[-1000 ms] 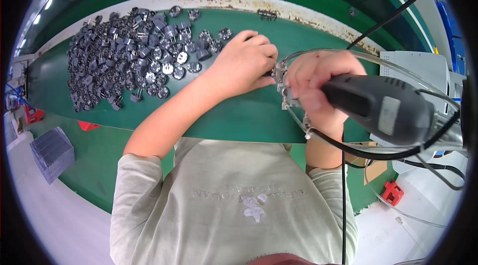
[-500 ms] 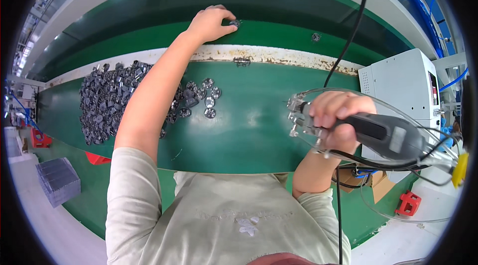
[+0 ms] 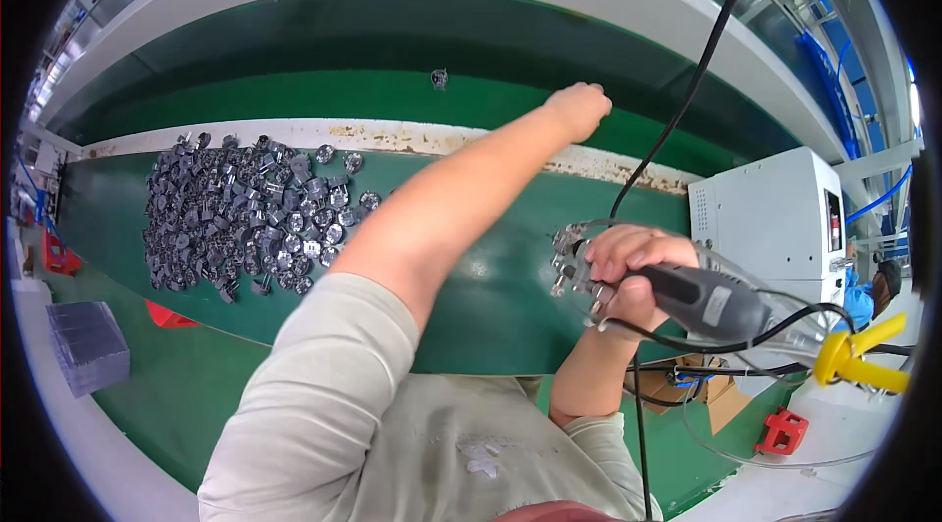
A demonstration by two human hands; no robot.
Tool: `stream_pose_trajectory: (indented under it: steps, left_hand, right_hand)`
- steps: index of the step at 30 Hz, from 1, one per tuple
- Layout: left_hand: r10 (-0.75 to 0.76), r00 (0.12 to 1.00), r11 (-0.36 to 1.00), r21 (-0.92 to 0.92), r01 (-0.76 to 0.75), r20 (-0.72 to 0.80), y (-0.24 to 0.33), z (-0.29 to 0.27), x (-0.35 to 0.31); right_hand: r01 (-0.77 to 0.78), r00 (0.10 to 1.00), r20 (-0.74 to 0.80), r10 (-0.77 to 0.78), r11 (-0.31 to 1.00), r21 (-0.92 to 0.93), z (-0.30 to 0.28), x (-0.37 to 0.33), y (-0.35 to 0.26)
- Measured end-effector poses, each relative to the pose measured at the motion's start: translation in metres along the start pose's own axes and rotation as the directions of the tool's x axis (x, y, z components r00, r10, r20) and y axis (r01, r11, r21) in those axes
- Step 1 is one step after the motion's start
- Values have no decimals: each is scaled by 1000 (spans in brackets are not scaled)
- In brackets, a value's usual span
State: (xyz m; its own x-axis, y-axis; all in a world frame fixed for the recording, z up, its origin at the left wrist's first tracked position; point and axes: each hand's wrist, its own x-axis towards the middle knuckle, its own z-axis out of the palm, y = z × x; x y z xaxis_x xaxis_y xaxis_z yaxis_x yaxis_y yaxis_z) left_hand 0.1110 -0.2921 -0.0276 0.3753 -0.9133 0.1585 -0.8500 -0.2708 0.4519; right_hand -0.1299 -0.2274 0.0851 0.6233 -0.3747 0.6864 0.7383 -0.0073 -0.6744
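My left hand (image 3: 581, 111) reaches over the far green belt, its fingers curled. Whatever lies in or under its fingertips is hidden. On that belt, further left, sits one small round dark part (image 3: 439, 79) with metal on it. My right hand (image 3: 640, 262) is wrapped round the grip of a grey and black handheld electric tool (image 3: 721, 304), held above the right of the green table (image 3: 481, 311). Metal fittings (image 3: 572, 257) stick out from the tool's front, pointing left. My left forearm crosses above the table beside a large pile of dark parts (image 3: 235, 213).
A white-painted, rusty ledge (image 3: 392, 135) runs between table and belt. At the right stands a white boxy machine (image 3: 765, 218). A black cable (image 3: 702, 71) hangs down near the tool, and yellow ties (image 3: 854, 360) bind its lines. Red stools (image 3: 782, 432) stand on the floor.
My left hand has moved right along the belt, away from the small part it was touching, which now lies alone there. My right hand keeps its hold on the tool. The view has shifted.
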Motion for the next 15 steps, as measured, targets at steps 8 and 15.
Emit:
stream_pose_trajectory:
  steps: [8, 15]
  left_hand:
    - [114, 993, 972, 201, -119, 38, 39, -76, -224]
    - [60, 997, 987, 153, -50, -58, 46, -69, -287]
  right_hand:
    - [-68, 993, 102, 61, 996, 62, -13, -4, -27]
    - [-186, 948, 272, 167, 982, 45, 16, -5, -6]
